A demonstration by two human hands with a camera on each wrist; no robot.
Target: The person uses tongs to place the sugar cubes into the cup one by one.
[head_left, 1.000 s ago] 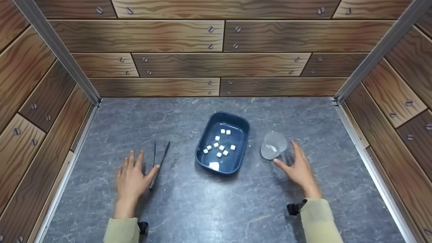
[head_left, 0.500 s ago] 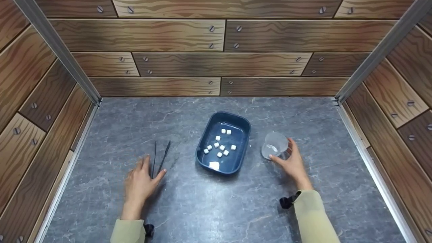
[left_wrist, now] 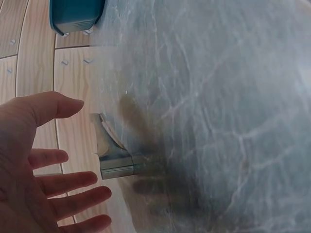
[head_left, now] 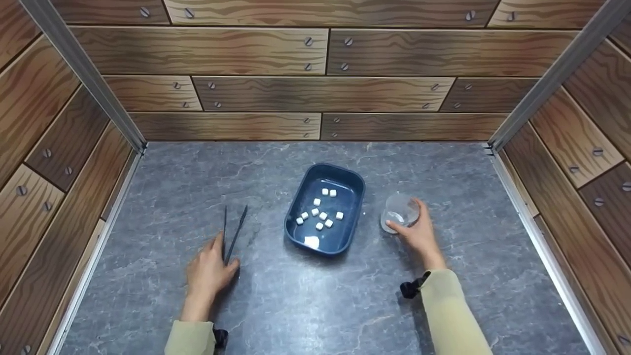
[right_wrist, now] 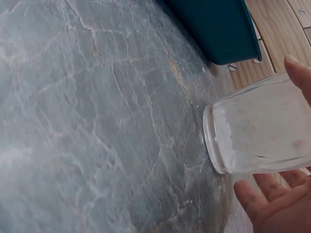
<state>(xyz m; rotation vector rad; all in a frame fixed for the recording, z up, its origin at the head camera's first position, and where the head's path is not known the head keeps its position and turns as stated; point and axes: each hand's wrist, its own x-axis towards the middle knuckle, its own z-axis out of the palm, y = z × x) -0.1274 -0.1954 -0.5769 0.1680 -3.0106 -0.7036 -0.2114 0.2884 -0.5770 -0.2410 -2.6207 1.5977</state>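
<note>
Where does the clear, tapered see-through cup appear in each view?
Head: clear see-through cup right of centre, between thumb and fingers of the right hand.
Left wrist: not in the picture.
Right wrist: cup on the right side, reaching the edge.
Shared landmark: the blue rounded-rectangular tray, central in head, top left in left wrist, top right in right wrist.

A grey table point(head_left: 276, 301) with pale, marble-like veins spreads across the lower part of the head view, and a bright reflection lies on its near middle. Behind it stands a back wall point(head_left: 315, 93) with brown wooden planks and slotted screw heads point(head_left: 308, 41). The left wall point(head_left: 59, 133) and the right wall point(head_left: 581, 138) show the same pattern. Grey metal posts point(head_left: 93, 84) mark both corners.
</note>
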